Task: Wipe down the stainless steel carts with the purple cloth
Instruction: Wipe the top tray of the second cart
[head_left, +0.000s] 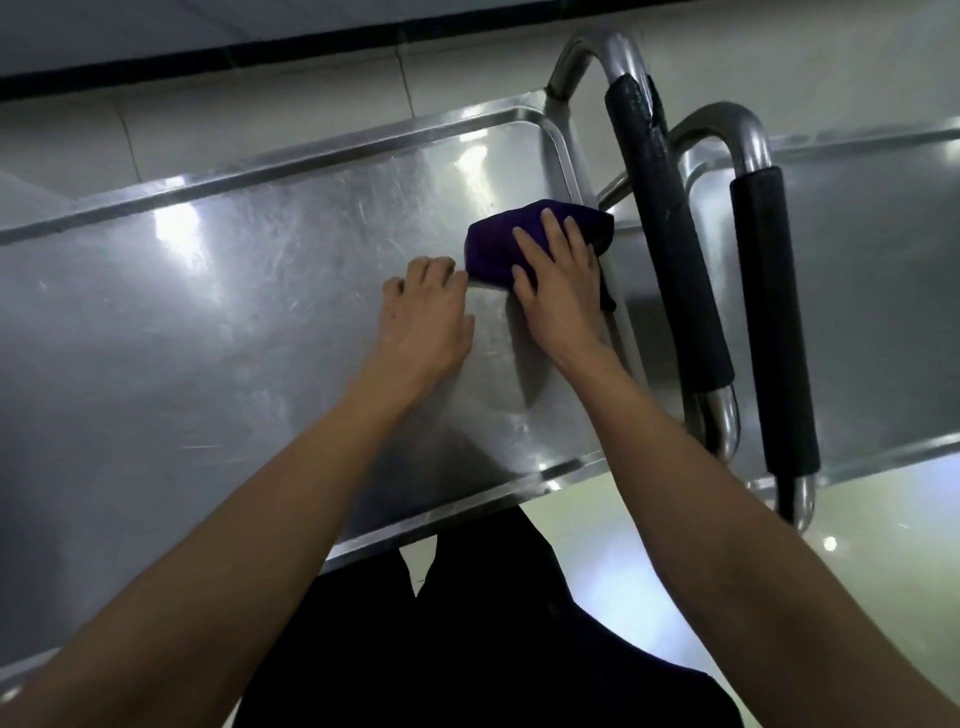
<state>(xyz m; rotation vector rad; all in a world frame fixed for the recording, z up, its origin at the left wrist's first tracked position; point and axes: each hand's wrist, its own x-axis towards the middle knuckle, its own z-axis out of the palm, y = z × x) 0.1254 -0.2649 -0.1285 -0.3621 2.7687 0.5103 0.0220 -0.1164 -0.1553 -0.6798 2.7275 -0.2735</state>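
Carts: two stainless steel carts stand side by side. The near cart fills the left and middle of the frame; the second cart is at the right edge.
Cart top: the near cart's top is a shallow tray with a raised rim. It is shiny and scratched, with only the cloth and the hands on it.
Handles: two bent steel handles, each with a black foam grip. The left handle rises just right of the cloth. The right handle stands beside it.
Purple cloth: one purple cloth, bunched up, lies on the tray near its upper right corner, close to the rim.
Right hand: the right hand lies flat on the cloth, fingers straight and spread, pressing down.
Left hand: the left hand rests on the tray just left of the cloth, fingers loosely curled, holding nothing.
Below: dark trousers and a pale floor at the bottom.
Behind: a pale wall along the top.
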